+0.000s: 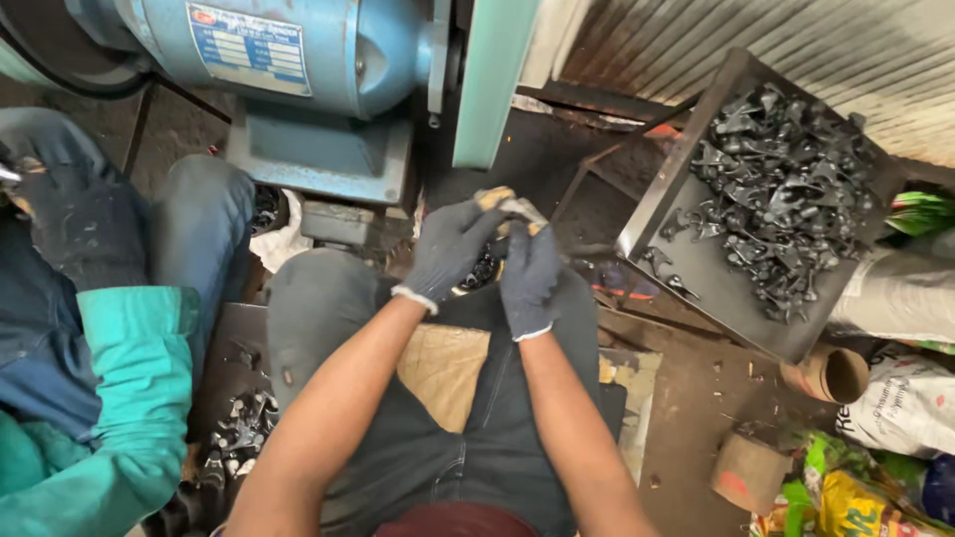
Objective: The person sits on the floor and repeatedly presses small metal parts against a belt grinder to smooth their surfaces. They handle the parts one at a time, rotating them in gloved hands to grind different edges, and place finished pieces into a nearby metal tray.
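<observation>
Left hand (450,249): gloved, closed on yellowish rag (509,207), touching right hand.
Right hand (529,276): gloved, gripping same rag.
Rag position: above knees, below blue grinder (298,60).
Metal tray (696,261): right, filled with dark metal parts (786,199).
Neighbour's green sleeve (139,398): left.

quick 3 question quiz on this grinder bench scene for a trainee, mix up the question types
1. True or false: both hands, the left hand and the right hand, wear dark gloves.
2. Multiple choice: the metal tray of dark metal parts lies (a) to the person's right, (b) to the person's left, (c) on the person's lap.
3. Short answer: what colour is the motor housing of the machine in front of the person?

Key
1. True.
2. (a).
3. Blue.
</observation>
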### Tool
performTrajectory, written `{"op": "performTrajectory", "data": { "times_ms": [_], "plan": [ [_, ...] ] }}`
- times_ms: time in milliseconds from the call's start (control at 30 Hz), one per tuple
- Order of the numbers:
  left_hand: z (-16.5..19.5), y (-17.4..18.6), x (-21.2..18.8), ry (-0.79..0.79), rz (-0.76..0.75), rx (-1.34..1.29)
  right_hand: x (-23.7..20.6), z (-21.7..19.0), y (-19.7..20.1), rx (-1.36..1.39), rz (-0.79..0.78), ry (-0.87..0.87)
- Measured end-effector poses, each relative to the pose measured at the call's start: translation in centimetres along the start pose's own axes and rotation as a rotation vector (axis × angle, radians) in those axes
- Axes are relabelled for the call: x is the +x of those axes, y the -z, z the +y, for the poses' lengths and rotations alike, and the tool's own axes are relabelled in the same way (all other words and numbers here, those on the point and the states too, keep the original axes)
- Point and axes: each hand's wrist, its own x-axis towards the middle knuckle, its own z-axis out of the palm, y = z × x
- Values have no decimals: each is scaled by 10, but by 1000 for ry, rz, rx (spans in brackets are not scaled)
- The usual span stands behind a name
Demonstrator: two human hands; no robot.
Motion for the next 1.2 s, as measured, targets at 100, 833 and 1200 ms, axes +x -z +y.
{"op": "performTrajectory", "data": {
  "times_ms": [100,833,1200],
  "plan": [
    [4,13,-7,27,121,337,-2,-2,-11,-64,-101,128],
    [-14,18,1,-127,-40,667,-3,-7,10,-173,-169,124],
    [-5,1,17,221,261,26,57,-4,-15,-127,-476,-241]
  ]
}}
